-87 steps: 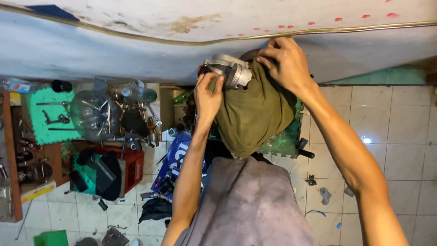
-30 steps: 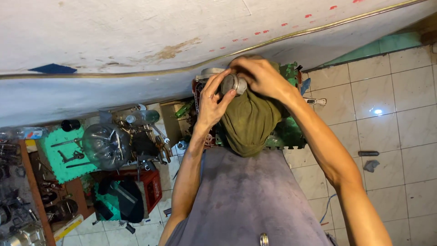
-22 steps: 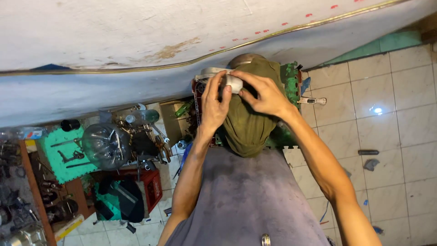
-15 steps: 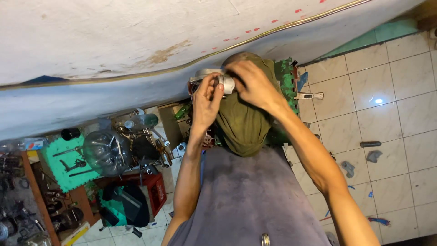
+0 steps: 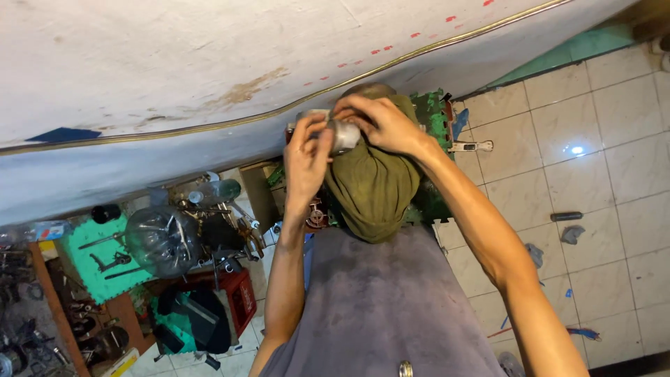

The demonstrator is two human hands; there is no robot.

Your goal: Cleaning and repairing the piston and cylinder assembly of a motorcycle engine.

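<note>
The small cylinder [image 5: 343,135] is showing dull grey metal; the olive cloth [image 5: 373,188] beneath it is looking matt and soft, while the floor tiles [image 5: 593,181] are gleaming glossy.

A broad white painted surface [image 5: 209,63] with a thin brass-coloured trim line [image 5: 391,66] fills the upper part of the view. Below it lies a pale tiled floor [image 5: 593,188] with a bright light glare [image 5: 576,149]. Left of that floor, a green mat [image 5: 98,262] and a red crate [image 5: 234,307] sit among cluttered metal parts.
</note>
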